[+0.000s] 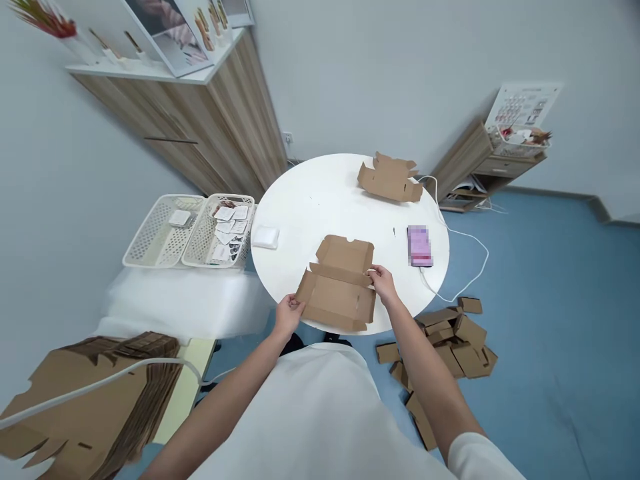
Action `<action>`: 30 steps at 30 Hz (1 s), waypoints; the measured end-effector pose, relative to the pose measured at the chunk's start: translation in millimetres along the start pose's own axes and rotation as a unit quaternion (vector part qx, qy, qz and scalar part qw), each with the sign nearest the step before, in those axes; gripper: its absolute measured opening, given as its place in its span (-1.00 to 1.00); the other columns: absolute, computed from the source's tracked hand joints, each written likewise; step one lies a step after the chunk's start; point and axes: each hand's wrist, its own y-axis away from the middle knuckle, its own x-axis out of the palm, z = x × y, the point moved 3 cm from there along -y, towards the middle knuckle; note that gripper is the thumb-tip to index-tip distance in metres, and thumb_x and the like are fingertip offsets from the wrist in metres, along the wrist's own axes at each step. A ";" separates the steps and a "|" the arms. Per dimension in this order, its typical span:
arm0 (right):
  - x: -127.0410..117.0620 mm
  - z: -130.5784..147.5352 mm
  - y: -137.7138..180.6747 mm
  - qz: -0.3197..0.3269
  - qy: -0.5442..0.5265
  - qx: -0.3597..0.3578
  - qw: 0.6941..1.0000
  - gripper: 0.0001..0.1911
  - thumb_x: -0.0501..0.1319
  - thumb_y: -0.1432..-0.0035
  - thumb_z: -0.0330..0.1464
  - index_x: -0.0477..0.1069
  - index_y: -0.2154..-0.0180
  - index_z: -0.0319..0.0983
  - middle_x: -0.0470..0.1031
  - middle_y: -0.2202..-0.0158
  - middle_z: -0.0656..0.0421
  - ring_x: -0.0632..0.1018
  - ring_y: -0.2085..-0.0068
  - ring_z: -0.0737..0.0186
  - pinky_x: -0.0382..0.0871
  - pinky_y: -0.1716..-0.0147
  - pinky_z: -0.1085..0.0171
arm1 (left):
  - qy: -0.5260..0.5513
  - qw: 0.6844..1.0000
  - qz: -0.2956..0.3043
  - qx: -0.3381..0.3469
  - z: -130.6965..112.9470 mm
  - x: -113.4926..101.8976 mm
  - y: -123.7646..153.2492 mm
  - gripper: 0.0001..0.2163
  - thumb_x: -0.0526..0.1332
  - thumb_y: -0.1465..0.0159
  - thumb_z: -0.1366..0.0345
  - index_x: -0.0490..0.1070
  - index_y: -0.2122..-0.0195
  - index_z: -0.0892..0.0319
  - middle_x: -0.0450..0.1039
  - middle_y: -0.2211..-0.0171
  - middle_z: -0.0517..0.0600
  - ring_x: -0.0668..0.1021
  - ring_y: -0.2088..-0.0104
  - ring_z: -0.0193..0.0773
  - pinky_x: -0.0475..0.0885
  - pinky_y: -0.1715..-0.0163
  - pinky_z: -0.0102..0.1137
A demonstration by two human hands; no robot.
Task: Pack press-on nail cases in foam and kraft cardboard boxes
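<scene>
A partly folded brown cardboard box (336,300) lies at the near edge of the white round table, its lid panel spread away from me. My left hand (290,313) pinches the box's left side. At the right end of the crease between lid and base, my right hand (383,284) grips a flap with its fingers closed. Farther back on the table rests another unfolded cardboard box (391,180). A small white packet (265,237) sits at the table's left edge, and a phone (419,246) with a cable plugged in lies to the right.
Two white perforated baskets (220,261) stand left of the table (320,193), one holding white cards. A stack of flat cardboard (90,407) is at lower left. Folded small boxes (457,343) are piled on the floor at right. A white cable (485,250) hangs past the table.
</scene>
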 end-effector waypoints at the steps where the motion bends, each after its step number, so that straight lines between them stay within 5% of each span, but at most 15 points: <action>1: 0.2 -2.5 -5.3 -0.004 0.009 -0.002 1.000 -0.68 0.18 0.18 -0.30 0.40 0.28 -0.23 0.49 0.46 0.23 0.46 0.42 0.31 0.34 0.36 0.29 | -0.010 1.000 -0.004 -0.008 -0.4 3.6 -2.6 -0.74 0.21 -0.02 0.27 0.33 0.26 0.25 0.43 0.41 0.00 0.52 0.34 -0.23 0.41 0.30 -0.32; 4: 3.3 -10.6 -17.1 -0.012 0.040 -0.011 0.999 -0.62 0.16 0.12 -0.25 0.37 0.19 -0.23 0.50 0.29 0.16 0.48 0.29 0.28 0.33 0.21 0.22 | -0.026 0.999 -0.024 -0.038 0.2 10.8 -10.0 -0.63 0.21 -0.06 0.23 0.27 0.12 0.24 0.42 0.22 0.10 0.52 0.25 -0.23 0.41 0.26 -0.32; 7: 5.5 -17.5 -23.1 -0.016 0.093 -0.030 0.995 -0.54 0.15 0.09 -0.25 0.33 0.09 -0.23 0.41 0.07 0.08 0.42 0.07 0.21 0.23 0.03 0.17 | -0.026 0.999 -0.017 -0.036 1.3 12.0 -10.8 -0.40 0.20 -0.10 0.21 -0.02 -0.13 0.18 0.23 -0.04 0.23 0.52 0.20 -0.24 0.41 0.22 -0.31; 10: 0.8 -21.2 -24.4 -0.058 0.156 -0.040 0.985 -0.42 0.17 0.10 -0.25 0.24 -0.02 -0.23 0.27 -0.08 0.03 0.30 -0.08 0.14 0.13 -0.07 0.14 | -0.132 0.990 -0.015 0.057 -4.4 5.0 -3.4 -0.20 0.25 -0.05 0.18 -0.22 -0.21 0.21 -0.06 -0.19 0.33 0.38 -0.02 -0.05 0.33 0.07 -0.18; 12: -4.1 -20.1 -23.8 -0.082 0.174 -0.035 0.981 -0.36 0.19 0.11 -0.22 0.19 -0.06 -0.23 0.23 -0.10 0.02 0.27 -0.10 0.12 0.11 -0.08 0.12 | -0.246 0.958 -0.002 0.150 -12.7 1.0 1.9 -0.20 0.29 0.01 0.19 -0.11 -0.20 0.21 -0.11 -0.21 0.30 0.18 -0.15 0.09 0.19 -0.02 -0.05; 17: -6.6 -4.2 -26.5 -0.068 0.124 0.016 0.990 -0.34 0.27 0.16 -0.16 0.24 -0.01 -0.21 0.36 0.01 0.02 0.38 -0.01 0.11 0.22 0.00 0.13 | -0.395 0.830 0.170 0.357 -31.3 12.3 -1.3 -0.56 0.19 -0.05 0.46 0.27 0.01 0.06 0.25 -0.07 0.11 0.19 -0.15 0.01 -0.08 -0.10 0.03; 20: 0.6 5.1 -35.0 -0.080 0.089 0.045 0.992 -0.43 0.28 0.16 -0.16 0.29 0.07 -0.21 0.45 0.13 0.05 0.47 0.13 0.14 0.30 0.10 0.16 | -0.403 0.789 0.211 0.413 -32.6 20.4 -11.8 -0.63 0.04 -0.12 0.56 0.32 0.07 0.10 0.39 0.07 0.11 0.31 -0.07 -0.08 -0.10 -0.10 0.02; 26: 22.7 0.3 -47.2 -0.075 0.088 0.046 0.992 -0.70 0.17 0.06 -0.25 0.34 0.23 -0.21 0.51 0.36 0.17 0.50 0.38 0.24 0.36 0.32 0.22 | -0.396 0.773 0.263 0.421 -22.6 27.9 -23.5 -0.60 -0.06 -0.12 0.61 0.35 0.10 0.14 0.44 0.22 0.08 0.48 0.19 -0.21 0.00 -0.09 -0.10; 30: 26.1 1.3 -39.5 -0.088 0.169 0.019 0.981 -0.78 0.10 0.06 -0.28 0.36 0.31 -0.19 0.49 0.40 0.20 0.45 0.42 0.27 0.31 0.37 0.27 | -0.407 0.783 0.247 0.400 -36.9 28.4 -30.3 -0.50 0.06 -0.11 0.49 0.14 -0.12 0.15 0.24 -0.08 0.17 0.32 -0.06 -0.10 0.06 -0.08 -0.17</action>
